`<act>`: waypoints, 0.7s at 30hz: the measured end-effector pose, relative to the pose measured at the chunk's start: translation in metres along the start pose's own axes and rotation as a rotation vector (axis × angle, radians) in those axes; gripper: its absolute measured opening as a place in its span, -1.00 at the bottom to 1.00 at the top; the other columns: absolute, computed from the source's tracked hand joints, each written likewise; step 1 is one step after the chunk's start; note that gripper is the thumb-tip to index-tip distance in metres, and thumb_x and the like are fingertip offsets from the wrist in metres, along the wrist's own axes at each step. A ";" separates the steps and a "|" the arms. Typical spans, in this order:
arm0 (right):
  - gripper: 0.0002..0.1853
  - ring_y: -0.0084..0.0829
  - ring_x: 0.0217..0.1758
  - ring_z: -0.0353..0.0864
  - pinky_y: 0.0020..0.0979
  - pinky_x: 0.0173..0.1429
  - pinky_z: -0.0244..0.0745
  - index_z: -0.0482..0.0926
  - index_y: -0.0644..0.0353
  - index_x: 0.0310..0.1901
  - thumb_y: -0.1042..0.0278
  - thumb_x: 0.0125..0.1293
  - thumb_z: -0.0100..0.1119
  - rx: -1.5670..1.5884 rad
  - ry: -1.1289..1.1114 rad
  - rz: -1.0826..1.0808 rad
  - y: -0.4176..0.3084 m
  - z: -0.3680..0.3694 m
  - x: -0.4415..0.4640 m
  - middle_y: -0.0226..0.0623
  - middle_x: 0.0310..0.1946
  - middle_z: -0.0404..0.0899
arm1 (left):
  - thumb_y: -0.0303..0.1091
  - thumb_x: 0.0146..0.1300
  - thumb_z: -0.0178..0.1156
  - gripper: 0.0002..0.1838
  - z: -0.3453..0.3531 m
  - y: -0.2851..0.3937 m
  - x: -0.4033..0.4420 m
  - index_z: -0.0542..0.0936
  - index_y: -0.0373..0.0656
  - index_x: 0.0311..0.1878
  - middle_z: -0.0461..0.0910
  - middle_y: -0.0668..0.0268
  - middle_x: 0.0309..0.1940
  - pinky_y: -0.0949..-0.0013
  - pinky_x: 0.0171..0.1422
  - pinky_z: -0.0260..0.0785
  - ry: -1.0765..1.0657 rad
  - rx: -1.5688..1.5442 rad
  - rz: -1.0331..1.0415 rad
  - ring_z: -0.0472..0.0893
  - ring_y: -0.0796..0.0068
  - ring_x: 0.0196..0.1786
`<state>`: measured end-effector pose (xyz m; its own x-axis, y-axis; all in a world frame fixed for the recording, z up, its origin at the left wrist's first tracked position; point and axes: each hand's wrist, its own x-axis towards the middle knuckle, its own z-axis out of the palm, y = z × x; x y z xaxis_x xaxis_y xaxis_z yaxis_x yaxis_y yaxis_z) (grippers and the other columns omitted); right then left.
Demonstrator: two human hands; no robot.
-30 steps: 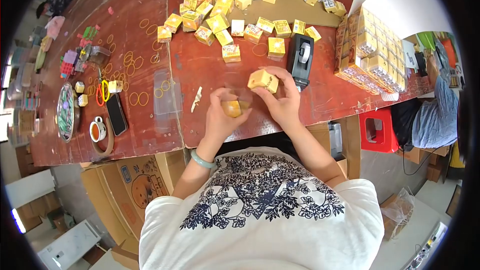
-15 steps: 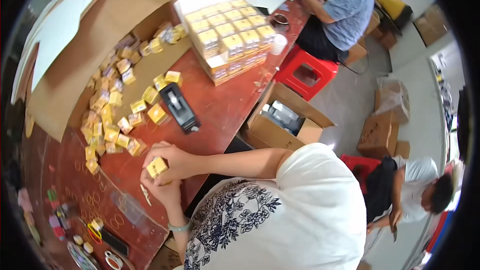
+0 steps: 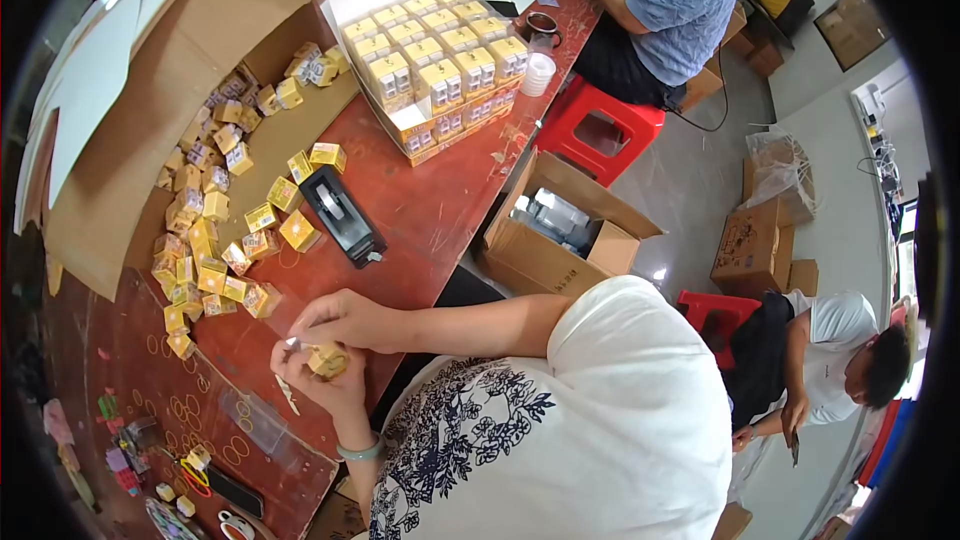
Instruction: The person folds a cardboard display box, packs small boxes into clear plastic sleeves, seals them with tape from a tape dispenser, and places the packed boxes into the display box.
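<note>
My left hand (image 3: 345,395), with a pale bracelet at its wrist, is closed around a small yellow box (image 3: 326,360). Just above the box, my right hand (image 3: 350,322) has its fingertips pinched together. A small whitish bit shows by the fingertips, too small to name. Beyond my hands lies a black tape dispenser (image 3: 342,216). Many loose small yellow boxes (image 3: 298,231) are scattered to its left and inside a large open cardboard carton (image 3: 235,0) lying on the table.
A white-lidded display box (image 3: 415,145) packed with yellow boxes stands on the red table (image 3: 430,215). Rubber bands (image 3: 185,410), scissors (image 3: 195,477) and a phone (image 3: 232,488) lie nearer me. A carton of bottles (image 3: 530,275) is beside the table. Two people sit nearby, one on a red stool (image 3: 605,130).
My right hand has lifted off the yellow box and its fingers now pinch above it. The box has turned in my left hand. The whole view has shifted slightly.
</note>
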<state>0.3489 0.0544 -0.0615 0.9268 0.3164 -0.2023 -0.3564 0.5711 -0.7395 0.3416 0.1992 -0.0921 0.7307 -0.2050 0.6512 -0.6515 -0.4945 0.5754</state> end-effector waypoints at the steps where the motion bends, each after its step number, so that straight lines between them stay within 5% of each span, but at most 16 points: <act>1: -0.77 -0.27 0.06 0.57 -0.32 0.25 0.41 0.67 0.20 -0.08 0.39 0.23 0.28 -0.108 -0.033 -0.205 0.003 0.001 0.002 -0.30 -0.08 0.67 | -0.47 -0.09 0.50 -0.08 0.000 -0.001 -0.003 0.19 -0.21 0.35 0.34 0.10 0.19 0.22 0.28 0.34 -0.005 -0.024 -0.039 0.45 0.10 0.17; 4: -0.82 -0.28 -0.01 0.64 -0.34 0.18 0.47 0.68 0.25 -0.17 0.37 0.25 0.26 -0.430 -0.134 -0.826 0.010 0.006 0.007 -0.28 -0.14 0.71 | -0.45 -0.05 0.49 -0.05 0.001 -0.001 -0.008 0.14 -0.21 0.39 0.33 0.09 0.18 0.24 0.26 0.35 -0.017 -0.099 -0.150 0.46 0.11 0.16; 9: -0.82 -0.33 0.02 0.64 -0.30 0.19 0.48 0.68 0.28 -0.16 0.41 0.24 0.27 -0.721 -0.140 -0.902 -0.004 0.005 -0.007 -0.28 -0.11 0.72 | -0.42 0.03 0.45 -0.05 0.004 0.031 0.004 0.08 -0.22 0.43 0.33 0.05 0.18 0.26 0.24 0.36 0.123 -0.281 -0.448 0.46 0.19 0.15; 11: -0.84 -0.19 0.20 0.57 -0.19 0.32 0.44 0.70 0.28 -0.14 0.50 0.25 0.30 -0.635 -0.242 -0.516 -0.003 -0.011 0.001 -0.20 0.06 0.68 | -0.41 0.10 0.40 -0.07 0.006 0.024 -0.004 0.04 -0.24 0.45 0.34 0.02 0.16 0.28 0.22 0.37 0.042 -0.186 -0.271 0.48 0.26 0.12; 14: -0.78 -0.20 0.17 0.58 -0.25 0.24 0.47 0.70 0.28 -0.11 0.49 0.19 0.33 -0.685 -0.231 -0.812 -0.004 0.001 -0.001 -0.25 0.00 0.69 | -0.34 0.29 0.21 -0.23 0.005 0.025 0.002 0.05 -0.23 0.46 0.29 -0.01 0.26 0.31 0.22 0.38 0.025 -0.341 -0.423 0.48 0.27 0.14; 16: -0.72 -0.18 0.23 0.54 -0.27 0.26 0.47 0.70 0.27 -0.02 0.53 0.20 0.33 -0.712 -0.254 -0.813 -0.003 -0.001 -0.002 -0.18 0.07 0.66 | -0.45 0.24 0.23 -0.21 0.007 0.021 -0.001 0.05 -0.22 0.47 0.34 0.01 0.20 0.34 0.16 0.41 0.049 -0.568 -0.503 0.51 0.30 0.09; 21: -0.70 -0.21 0.26 0.52 -0.30 0.28 0.46 0.68 0.29 0.04 0.57 0.25 0.29 -0.705 -0.301 -0.735 -0.011 0.002 -0.003 -0.13 0.12 0.64 | -0.50 0.15 0.30 -0.14 0.001 0.021 0.003 0.05 -0.21 0.46 0.42 0.03 0.13 0.34 0.10 0.46 -0.001 -0.553 -0.550 0.55 0.30 0.02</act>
<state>0.3495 0.0486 -0.0519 0.7848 0.3009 0.5418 0.5183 0.1607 -0.8400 0.3303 0.1869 -0.0783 0.9782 -0.0531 0.2009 -0.2028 -0.0327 0.9787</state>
